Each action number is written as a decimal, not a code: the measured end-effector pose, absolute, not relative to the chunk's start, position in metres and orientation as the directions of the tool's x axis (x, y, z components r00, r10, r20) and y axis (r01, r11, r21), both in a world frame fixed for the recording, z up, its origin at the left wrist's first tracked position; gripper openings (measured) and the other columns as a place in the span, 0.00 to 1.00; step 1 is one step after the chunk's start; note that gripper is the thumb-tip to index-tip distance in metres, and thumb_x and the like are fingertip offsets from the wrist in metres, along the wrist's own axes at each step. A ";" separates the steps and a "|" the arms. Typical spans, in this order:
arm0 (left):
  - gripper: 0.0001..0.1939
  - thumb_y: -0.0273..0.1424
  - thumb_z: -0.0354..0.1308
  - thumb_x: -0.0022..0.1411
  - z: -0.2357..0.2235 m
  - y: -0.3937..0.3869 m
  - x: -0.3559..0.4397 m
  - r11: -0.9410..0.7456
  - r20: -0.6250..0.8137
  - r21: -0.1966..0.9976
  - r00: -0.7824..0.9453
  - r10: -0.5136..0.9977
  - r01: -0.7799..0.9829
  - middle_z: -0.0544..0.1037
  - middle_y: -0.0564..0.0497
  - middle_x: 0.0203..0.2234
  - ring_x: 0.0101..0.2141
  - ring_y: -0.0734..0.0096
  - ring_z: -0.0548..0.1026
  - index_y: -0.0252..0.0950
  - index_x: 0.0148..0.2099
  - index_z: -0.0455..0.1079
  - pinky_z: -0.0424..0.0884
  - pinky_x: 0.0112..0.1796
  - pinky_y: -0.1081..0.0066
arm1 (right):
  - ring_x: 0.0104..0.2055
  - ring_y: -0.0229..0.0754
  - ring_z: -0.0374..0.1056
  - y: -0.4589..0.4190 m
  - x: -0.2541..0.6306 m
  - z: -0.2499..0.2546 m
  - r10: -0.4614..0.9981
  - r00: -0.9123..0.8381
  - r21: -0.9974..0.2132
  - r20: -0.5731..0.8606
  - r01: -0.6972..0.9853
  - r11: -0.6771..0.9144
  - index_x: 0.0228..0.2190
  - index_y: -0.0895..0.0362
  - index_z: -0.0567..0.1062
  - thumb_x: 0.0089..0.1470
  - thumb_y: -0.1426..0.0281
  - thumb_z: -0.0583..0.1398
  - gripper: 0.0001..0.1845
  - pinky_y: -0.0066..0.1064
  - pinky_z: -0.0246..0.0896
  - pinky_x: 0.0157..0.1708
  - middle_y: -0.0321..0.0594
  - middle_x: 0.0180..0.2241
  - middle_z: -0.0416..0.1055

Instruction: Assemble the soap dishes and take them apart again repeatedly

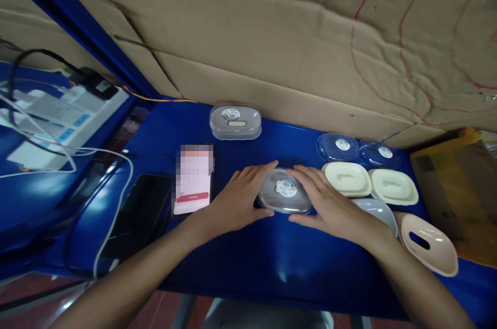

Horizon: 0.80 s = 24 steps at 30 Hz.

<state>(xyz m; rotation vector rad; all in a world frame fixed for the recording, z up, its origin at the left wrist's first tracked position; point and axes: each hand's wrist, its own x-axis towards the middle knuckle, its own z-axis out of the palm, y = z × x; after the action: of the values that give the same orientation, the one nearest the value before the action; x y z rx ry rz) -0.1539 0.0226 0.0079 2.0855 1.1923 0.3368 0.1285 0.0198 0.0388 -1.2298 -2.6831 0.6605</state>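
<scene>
A grey soap dish with a clear lid and a round label (286,189) sits on the blue table between my hands. My left hand (243,194) holds its left side, thumb at the front edge and fingers along the back. On its right side my right hand (316,194) grips it the same way. Just right of that hand lie two cream soap dishes (394,187). Partly hidden by my right forearm is a pale grey dish (376,212), beside a peach dish with an oval slot (430,246). Behind them rest two clear lids (337,148) with round labels.
Another lidded soap dish (235,123) stands at the back of the table. Left of my left hand are a lit phone (194,179) and a dark device (142,210). Power strips with cables (70,127) lie further left. A taped cardboard box (454,189) borders the right.
</scene>
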 end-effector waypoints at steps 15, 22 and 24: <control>0.56 0.36 0.67 0.70 -0.007 0.008 -0.141 -0.457 0.101 0.449 0.464 0.880 0.768 0.54 0.30 0.79 0.71 0.32 0.67 0.46 0.83 0.30 0.71 0.62 0.38 | 0.78 0.67 0.57 0.038 0.134 0.024 0.796 -0.603 -0.269 0.050 0.760 0.592 0.79 0.49 0.48 0.69 0.49 0.63 0.50 0.65 0.62 0.71 0.58 0.77 0.54; 0.45 0.38 0.64 0.75 -0.001 0.008 -0.142 -0.481 0.067 0.301 0.484 0.872 0.824 0.59 0.29 0.77 0.68 0.34 0.71 0.40 0.83 0.45 0.74 0.60 0.39 | 0.71 0.72 0.63 0.114 0.121 0.028 0.826 -0.549 -0.146 0.126 0.814 0.563 0.75 0.59 0.61 0.70 0.49 0.62 0.44 0.68 0.63 0.67 0.65 0.71 0.63; 0.42 0.38 0.63 0.76 0.001 0.008 -0.141 -0.485 0.050 0.272 0.491 0.869 0.831 0.62 0.31 0.76 0.67 0.36 0.72 0.40 0.83 0.50 0.74 0.60 0.39 | 0.72 0.72 0.62 0.131 0.112 0.030 0.821 -0.557 -0.171 0.127 0.803 0.571 0.75 0.64 0.62 0.70 0.51 0.63 0.44 0.65 0.61 0.70 0.67 0.71 0.63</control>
<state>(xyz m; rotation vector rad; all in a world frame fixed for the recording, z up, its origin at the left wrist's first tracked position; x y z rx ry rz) -0.1415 0.0077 0.0012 2.5241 1.4611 0.2669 0.1123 0.1313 0.0296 -1.3651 -2.6096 0.1375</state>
